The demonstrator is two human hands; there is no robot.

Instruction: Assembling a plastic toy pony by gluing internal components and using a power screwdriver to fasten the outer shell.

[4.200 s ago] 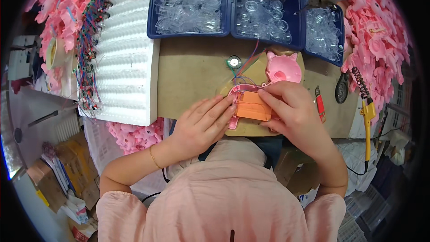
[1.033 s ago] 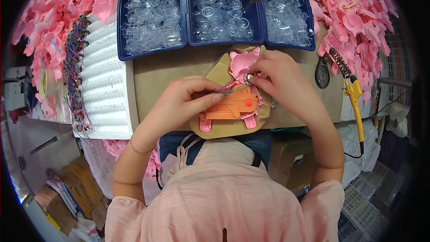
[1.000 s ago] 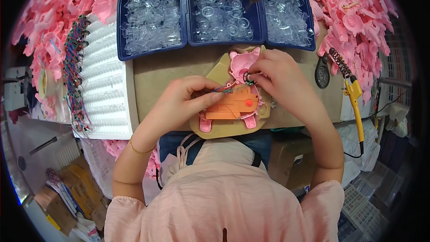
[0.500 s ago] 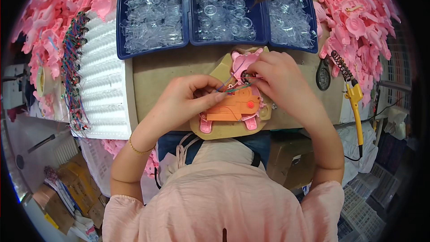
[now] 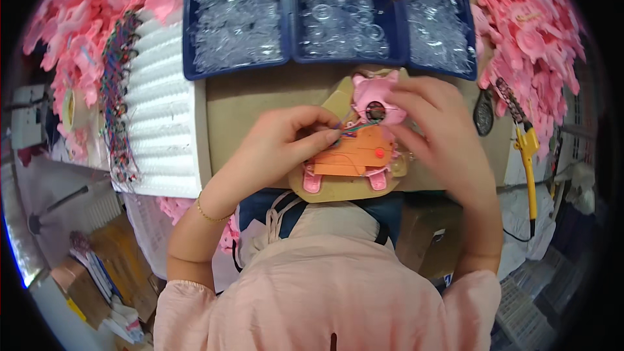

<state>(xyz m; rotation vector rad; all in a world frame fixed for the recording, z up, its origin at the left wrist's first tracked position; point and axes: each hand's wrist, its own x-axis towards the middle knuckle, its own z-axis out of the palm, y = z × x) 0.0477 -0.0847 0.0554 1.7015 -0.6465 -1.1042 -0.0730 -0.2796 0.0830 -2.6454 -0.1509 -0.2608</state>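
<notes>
A pink animal-shaped plastic shell [image 5: 366, 93] lies in a tan holder [image 5: 300, 185] in front of me. A dark round part [image 5: 376, 112], perhaps a small speaker, sits in the upper part of the shell. An orange plate [image 5: 341, 160] with a red knob [image 5: 379, 153] covers the lower part. Thin coloured wires [image 5: 365, 125] run between the round part and my left fingers. My left hand [image 5: 291, 135] pinches these wires beside the plate. At the shell's right side, my right hand [image 5: 439, 123] has thumb and fingers apart, slightly blurred.
Blue bins [image 5: 239, 68] of clear plastic pieces stand behind the holder. White ridged trays [image 5: 162, 104] with bundled wired parts [image 5: 119, 97] lie left. Pink shells [image 5: 530, 45] heap on both sides. A yellow soldering iron [image 5: 528, 156] hangs right, near a black oval piece [image 5: 483, 114].
The whole view has shifted, with the bench now further right. My right fingers have spread and come off the wires, and the dark round part now shows uncovered.
</notes>
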